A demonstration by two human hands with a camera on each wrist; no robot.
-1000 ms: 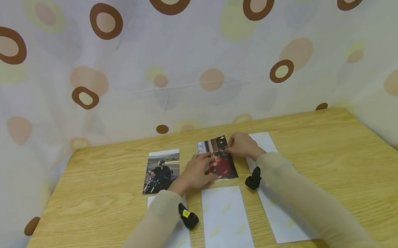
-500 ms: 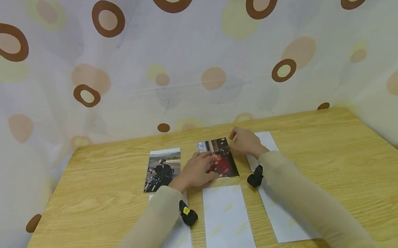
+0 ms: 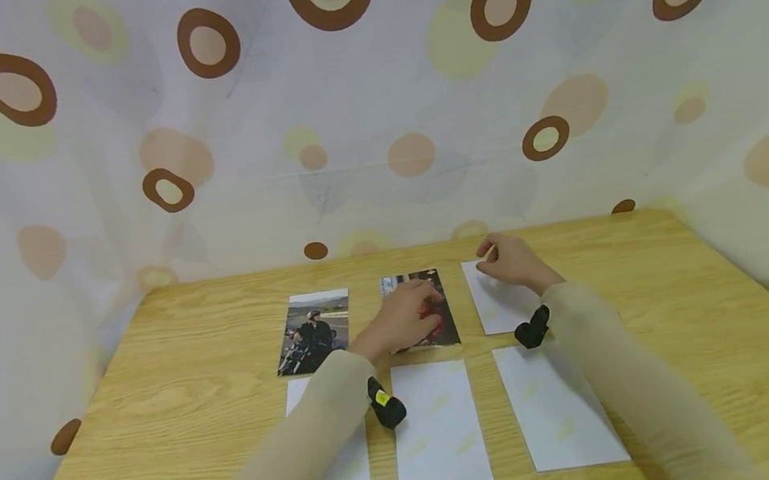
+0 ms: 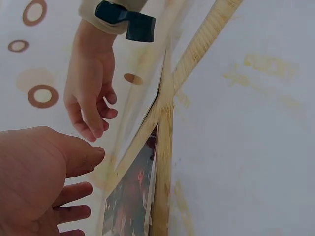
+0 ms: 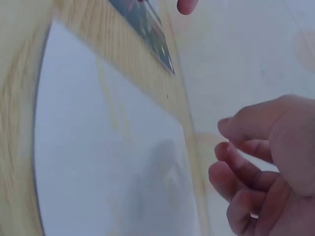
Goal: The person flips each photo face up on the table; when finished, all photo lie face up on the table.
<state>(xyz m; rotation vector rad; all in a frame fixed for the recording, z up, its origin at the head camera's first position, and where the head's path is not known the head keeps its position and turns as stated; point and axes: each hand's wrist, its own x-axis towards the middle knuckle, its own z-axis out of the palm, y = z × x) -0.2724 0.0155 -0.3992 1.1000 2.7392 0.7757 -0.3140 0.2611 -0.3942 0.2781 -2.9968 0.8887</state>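
Three rectangles form the far row on a wood-grained table (image 3: 693, 313): the motorcycle photograph (image 3: 315, 334) at left, the red-clothed-figure photograph (image 3: 448, 321) in the middle, and the far white sheet (image 3: 499, 308) at right. Three more form the near row: the near-left sheet (image 3: 352, 471), the near-middle sheet (image 3: 438, 427) and the near-right sheet (image 3: 560, 411), all white with faint yellow marks. The left hand (image 3: 404, 317) is over the middle photograph and hides part of it; its thumb and fingers are parted, with a moderate gap and nothing between them. The right hand (image 3: 513, 259) hovers at the far edge of its white sheet, fingers loosely bent, the thumb tip close to the fingertips, holding nothing; a shadow falls on the sheet in the right wrist view. The left sleeve (image 3: 302, 445) crosses above the near-left sheet. Black wrist devices (image 3: 386, 406) sit at both cuffs. Behind the table hangs a pale cloth (image 3: 337, 100) patterned with brown rings and peach spots.
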